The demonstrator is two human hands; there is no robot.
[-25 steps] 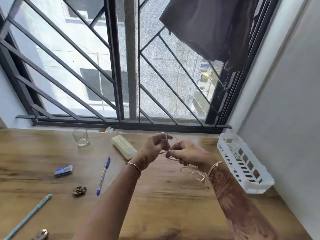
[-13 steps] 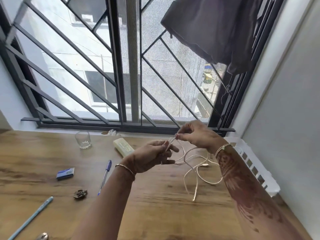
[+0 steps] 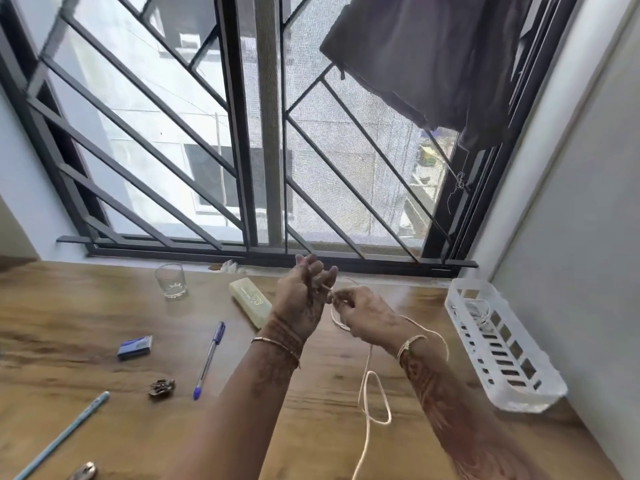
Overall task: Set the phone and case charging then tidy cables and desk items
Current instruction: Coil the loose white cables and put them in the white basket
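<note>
Head view. Nearest the wearer, at the lower edge of the wooden desk [image 3: 52,323], lay a small metal object [image 3: 83,472], partly cut off by the frame, and a light-blue pencil [image 3: 65,434] set on a slant. A thin cream cable [image 3: 362,393], the task's thing, hung down from the hands over the middle of the desk, forming one loose loop with its tail running out of the bottom of the frame; whether the loop touched the wood could not be told. Further in lay a small brown hair clip [image 3: 161,388], a blue ballpoint pen [image 3: 209,358] and a small blue box [image 3: 134,347], each apart from the others. Both hands were raised above the desk, close together. The right hand [image 3: 367,317] pinched the cable between thumb and fingertips; the left hand [image 3: 304,299], seen from the back with fingers curled upward, held the upper end of the same cable among its fingers. Just left of the left wrist lay a cream oblong case [image 3: 250,301]. A white slotted plastic basket [image 3: 530,396] stood against the right wall with a coiled white cord [image 3: 479,311] inside. An empty glass tumbler [image 3: 170,280] stood near the sill. Behind rose the barred window grille [image 3: 138,150], with a dark cloth [image 3: 433,57] hanging at upper right.
</note>
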